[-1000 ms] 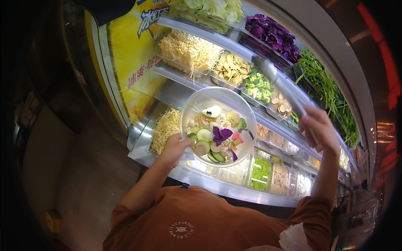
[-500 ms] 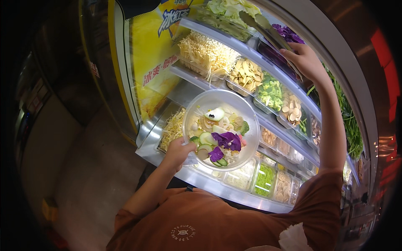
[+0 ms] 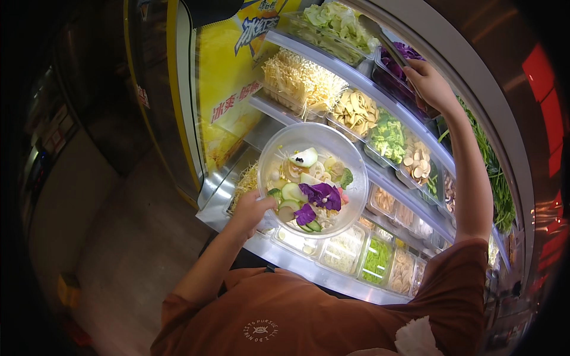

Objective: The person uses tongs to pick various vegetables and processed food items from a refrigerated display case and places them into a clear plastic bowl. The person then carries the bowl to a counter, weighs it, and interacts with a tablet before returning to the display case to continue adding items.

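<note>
Firmly, the left hand pinches the lower-left rim of a clear round bowl, thumb over the edge. The right hand is wrapped around metal tongs near the purple cabbage on the top shelf; whether the tips of the tongs are pressed together or spread cannot be told.

The bowl is held up in front of the lower shelves, its upper rim overlapping the front edge of the middle one. Inside it, purple leaves lie over pale green round slices, with cucumber slices toward the near side, a broccoli floret by the right wall and a white, dark-spotted piece toward the far side.

Farther out, lettuce fills a tub at the top shelf's left end, beside the cabbage. Enoki mushrooms stand at the middle shelf's left end, followed rightward by pale yellow strips, broccoli and pale rounds. Lower down, bean sprouts sit at the left end and a tub of bright green strips near the front edge. Beyond the shelves' left ends is a yellow poster.
</note>
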Demonstrator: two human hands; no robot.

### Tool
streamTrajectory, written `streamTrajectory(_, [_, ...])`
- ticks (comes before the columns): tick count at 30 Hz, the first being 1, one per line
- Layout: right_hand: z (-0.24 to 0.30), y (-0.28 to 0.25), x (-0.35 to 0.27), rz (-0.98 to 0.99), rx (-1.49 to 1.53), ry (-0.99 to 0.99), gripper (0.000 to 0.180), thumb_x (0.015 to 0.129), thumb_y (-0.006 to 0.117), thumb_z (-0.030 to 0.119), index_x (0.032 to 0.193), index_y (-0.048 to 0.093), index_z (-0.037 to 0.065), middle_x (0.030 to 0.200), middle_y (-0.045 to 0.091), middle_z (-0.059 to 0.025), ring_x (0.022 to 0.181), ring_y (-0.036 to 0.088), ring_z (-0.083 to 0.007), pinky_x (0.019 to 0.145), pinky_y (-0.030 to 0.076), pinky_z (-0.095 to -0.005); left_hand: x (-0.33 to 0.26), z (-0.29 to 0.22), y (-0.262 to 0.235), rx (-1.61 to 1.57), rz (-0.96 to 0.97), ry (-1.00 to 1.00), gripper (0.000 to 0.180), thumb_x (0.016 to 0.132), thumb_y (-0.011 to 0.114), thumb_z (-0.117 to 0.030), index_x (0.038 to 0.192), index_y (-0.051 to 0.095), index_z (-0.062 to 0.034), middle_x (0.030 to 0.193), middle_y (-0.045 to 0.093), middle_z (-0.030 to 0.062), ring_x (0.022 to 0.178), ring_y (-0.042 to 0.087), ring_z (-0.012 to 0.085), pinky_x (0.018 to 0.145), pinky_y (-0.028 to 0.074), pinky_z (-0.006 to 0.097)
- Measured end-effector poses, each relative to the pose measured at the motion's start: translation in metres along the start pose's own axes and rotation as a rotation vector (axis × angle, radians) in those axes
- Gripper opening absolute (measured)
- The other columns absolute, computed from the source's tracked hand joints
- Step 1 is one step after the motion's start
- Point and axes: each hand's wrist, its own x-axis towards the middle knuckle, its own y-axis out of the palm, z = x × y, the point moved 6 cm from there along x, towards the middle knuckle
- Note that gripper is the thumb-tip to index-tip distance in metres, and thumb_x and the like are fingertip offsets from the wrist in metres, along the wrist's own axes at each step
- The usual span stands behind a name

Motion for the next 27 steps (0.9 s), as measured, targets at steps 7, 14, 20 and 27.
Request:
streamTrajectory(7, [-0.012, -0.02, -0.069, 0.143, 0.341, 0.069, 0.026, 0.107, 0.055, 0.023, 0.117, 0.065, 0.001, 0.068, 0.054, 0.0007, 0.041, 0.05, -0.0061, 0.035, 0.038, -0.0225, 0.011, -0.035, -0.01, 0.007, -0.022, 0.009, 0.028, 0.081, 0.066, -0.002, 0.107, 0.068, 0.0072, 0.097, 0.072, 0.0139, 0.083, 0.072, 0.0246, 0.076, 0.059, 0.038])
streamTrajectory(14, [0.007, -0.011, -0.121, 0.233, 0.295, 0.001, 0.045, 0.104, 0.062, 0.02, 0.141, 0.057, -0.005, 0.07, 0.06, -0.0031, 0.045, 0.054, -0.0073, 0.04, 0.044, -0.0229, 0.017, -0.057, -0.015, -0.02, -0.075, -0.025, 0.026, 0.082, 0.067, -0.003, 0.107, 0.067, 0.0054, 0.095, 0.071, 0.0149, 0.081, 0.072, 0.0282, 0.071, 0.061, 0.042])
streamTrajectory(20, [-0.007, -0.015, -0.045, 0.156, 0.413, 0.057, 0.031, 0.107, 0.055, 0.032, 0.097, 0.06, 0.003, 0.07, 0.058, -0.0018, 0.038, 0.05, -0.0065, 0.033, 0.039, -0.022, 0.016, -0.059, -0.024, -0.031, -0.097, -0.079, 0.025, 0.082, 0.068, -0.003, 0.106, 0.066, 0.0042, 0.094, 0.069, 0.014, 0.083, 0.072, 0.029, 0.074, 0.061, 0.044])
streamTrajectory(27, [0.01, 0.024, 0.019, 0.109, 0.494, 0.113, 0.033, 0.106, 0.056, 0.03, 0.09, 0.061, 0.001, 0.071, 0.06, -0.0038, 0.038, 0.049, -0.0094, 0.035, 0.039, -0.0261, 0.012, -0.062, -0.026, -0.06, -0.111, -0.039, 0.018, 0.082, 0.068, -0.003, 0.097, 0.066, 0.0059, 0.088, 0.067, 0.0133, 0.075, 0.07, 0.0267, 0.068, 0.061, 0.042])
